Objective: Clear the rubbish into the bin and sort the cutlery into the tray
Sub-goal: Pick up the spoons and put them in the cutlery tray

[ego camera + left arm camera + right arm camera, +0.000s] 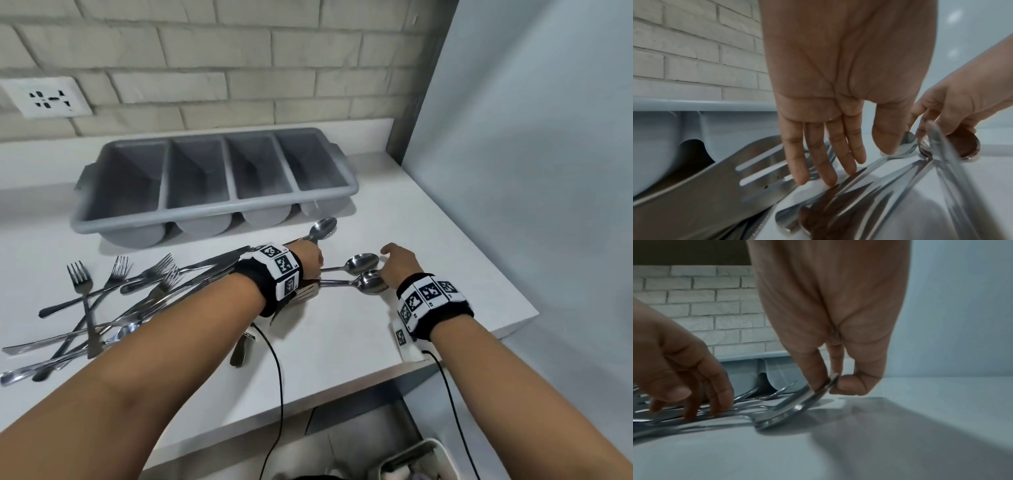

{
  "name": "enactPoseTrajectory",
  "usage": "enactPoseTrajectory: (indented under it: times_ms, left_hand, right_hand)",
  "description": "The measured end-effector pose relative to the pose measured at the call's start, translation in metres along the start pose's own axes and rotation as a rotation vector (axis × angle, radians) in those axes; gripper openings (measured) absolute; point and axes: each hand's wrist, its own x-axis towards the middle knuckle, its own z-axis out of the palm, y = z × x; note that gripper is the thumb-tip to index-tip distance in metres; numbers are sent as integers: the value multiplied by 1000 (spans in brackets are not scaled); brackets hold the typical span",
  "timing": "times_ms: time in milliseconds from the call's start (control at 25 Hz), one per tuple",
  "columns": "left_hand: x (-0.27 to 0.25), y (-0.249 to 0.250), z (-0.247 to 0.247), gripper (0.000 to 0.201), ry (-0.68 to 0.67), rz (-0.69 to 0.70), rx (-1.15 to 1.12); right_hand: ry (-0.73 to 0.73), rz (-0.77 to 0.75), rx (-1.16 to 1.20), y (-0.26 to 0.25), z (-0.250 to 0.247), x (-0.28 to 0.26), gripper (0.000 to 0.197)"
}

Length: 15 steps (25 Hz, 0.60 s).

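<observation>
The right hand (830,331) pinches a shiny steel spoon's bowl (818,391) while the left hand (838,81), fingers straight, presses spoon handles (869,186) near the grey four-compartment plastic tray (212,209).

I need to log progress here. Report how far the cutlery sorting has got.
Done: nothing sorted yet; all four compartments of the grey tray look empty.
In hand: the right hand pinches a spoon bowl; the left hand rests straight fingers on spoon handles.
Left: the forks, knives and spoons on the counter. No rubbish shows there; a white bin sits below.
</observation>
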Motion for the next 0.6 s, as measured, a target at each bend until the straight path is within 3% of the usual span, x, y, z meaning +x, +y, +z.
enactPoseTrajectory:
  times_ms: [320,600]
  left_hand:
    - [4,2,-3,35,-33,1,-17]
    - [3,1,-4,40,4,-3,-77]
  right_hand:
    - [-122,-131,-106,-19,4,31,29]
    - [-48,-153,-2,-24,-1,46,29]
